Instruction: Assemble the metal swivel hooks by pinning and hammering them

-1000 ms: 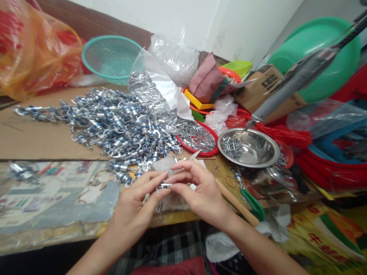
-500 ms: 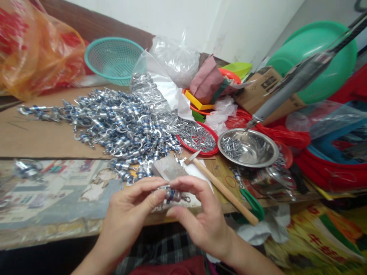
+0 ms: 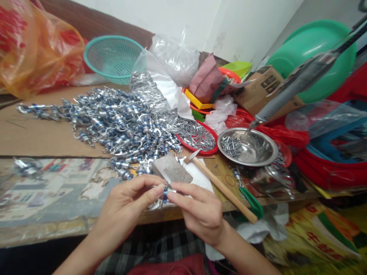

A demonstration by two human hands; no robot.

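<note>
Between my two hands is a small silver-and-blue metal fitting (image 3: 165,194), held just above the table's front edge. The thumb and fingers of my left hand (image 3: 124,204) pinch its left end. My right hand (image 3: 202,210) grips the other end with thumb and fingertips, so much of the piece is hidden. Right behind the hands sits a grey metal block (image 3: 173,169). A hammer with a wooden handle (image 3: 223,189) lies to the right, its head near the block. Further back spreads a big heap of similar silver-and-blue hooked fittings (image 3: 120,122).
A red tray (image 3: 213,147) of small metal parts and a steel bowl (image 3: 258,151) with pins stand at the right. Over the bowl hangs a grey tool (image 3: 289,91). A teal basket (image 3: 111,57) is at the back; a wrapped fitting (image 3: 27,168) lies at the left.
My right hand has turned inward and its fingers, spread around the fitting before, have closed on the right end. My left hand keeps its pinch.
</note>
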